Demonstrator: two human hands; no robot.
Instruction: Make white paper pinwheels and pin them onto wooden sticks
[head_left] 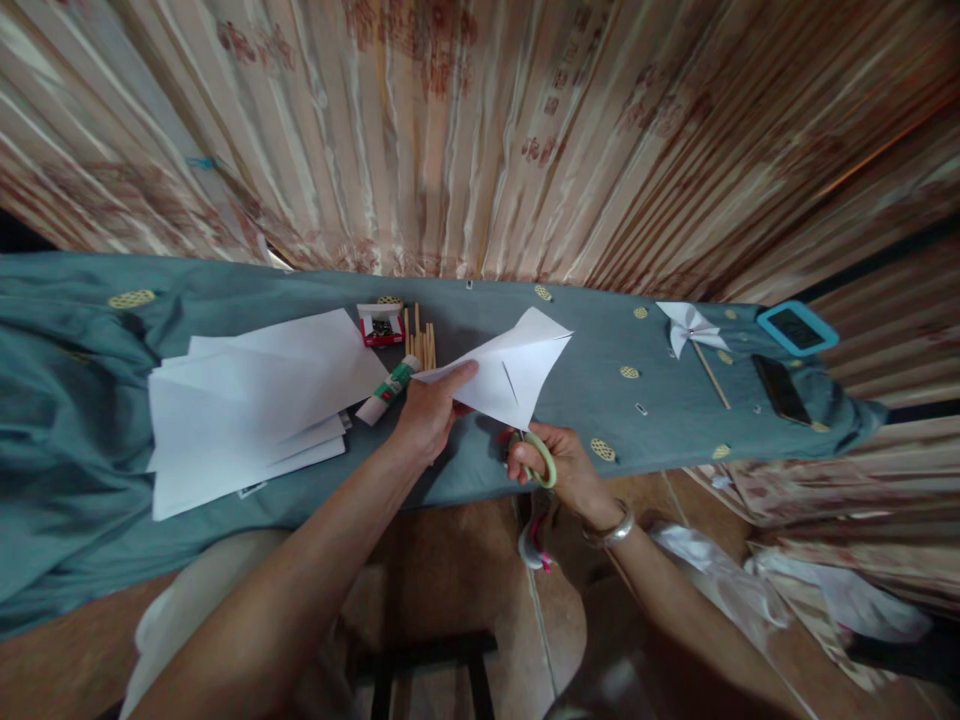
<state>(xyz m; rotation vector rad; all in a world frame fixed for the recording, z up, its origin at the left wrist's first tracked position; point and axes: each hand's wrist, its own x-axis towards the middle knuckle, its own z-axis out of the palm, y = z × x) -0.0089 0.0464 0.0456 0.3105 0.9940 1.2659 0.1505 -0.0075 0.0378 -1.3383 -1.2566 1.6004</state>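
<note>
My left hand [431, 412] pinches a sheet of white paper [517, 365] at its left corner, thumb on top. The sheet is raised above the table and has slits in it. My right hand [555, 465] grips scissors with pale green handles [551, 462], the fingers through the loops. Their blades meet the paper's lower corner and are mostly hidden by it. Close to my left hand lie a glue stick [388, 390], several wooden sticks [421, 342] and a small red box of dark pins or tacks [381, 326].
A stack of white paper [247, 400] covers the left of the green tablecloth [600, 400]. At the right lie a white paper pinwheel on a stick [691, 330], a dark phone [781, 390] and a blue-framed device [797, 328]. A curtain [450, 150] hangs behind the table.
</note>
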